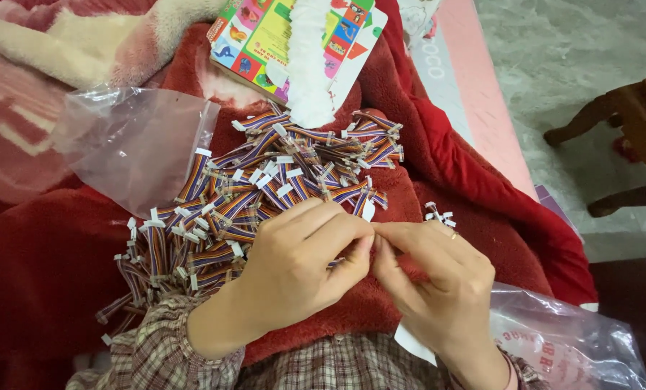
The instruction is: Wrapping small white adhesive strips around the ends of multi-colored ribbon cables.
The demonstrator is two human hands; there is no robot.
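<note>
A clear bag (pixel 131 144) lies open and looks empty at the left, on the red blanket (pixel 41 253). Just right of it spreads a heap of short rainbow ribbon cables (pixel 265 188) with white plugs at the ends; they overlap too thickly to count exactly, but there are many dozens, far more than are anywhere else in view. Above the heap one colourful picture card (pixel 265 36) rests against the blanket, with a white frilly strip (pixel 308 65) across it.

The left hand (pixel 301 267) is closed in a pinch, thumb against forefinger, on a single cable (pixel 368 209) whose white end pokes up between the two hands, over the blanket just in front of the heap. The right hand (pixel 438 282) meets it fingertip to fingertip, also narrowed to a pinch on that same piece; how much of the cable it grips is hidden by the fingers.

Right of the hands lies a small cluster of cables (pixel 437 214), perhaps two or three, set apart from the heap. A second clear bag (pixel 576 339), with red print, sits at the lower right; I cannot tell whether it holds anything.

Judging by this, the work seems early: one piece in hand, a few aside, the large heap untouched.
</note>
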